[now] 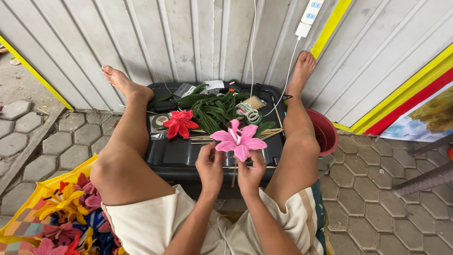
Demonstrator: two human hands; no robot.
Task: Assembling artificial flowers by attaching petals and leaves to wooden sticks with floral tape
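Left hand: my left hand [210, 166] pinches the pink flower [237, 139] from below, fingers closed just under its petals.
Right hand: my right hand [251, 172] grips the thin stick stem [234, 175], fingers curled shut around it.
Flower: held upright above the near edge of the black case [174, 156], between my knees.
On the case: a red flower [180, 123], green leaf strips [212, 111], tape rolls [253, 116].
Beside my left leg: a yellow bag [35, 198] of coloured flowers.

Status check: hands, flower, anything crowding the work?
Left hand and right hand both pinch the pink flower at its base. Held above the black tray. Red flower and green leaves lie clear.
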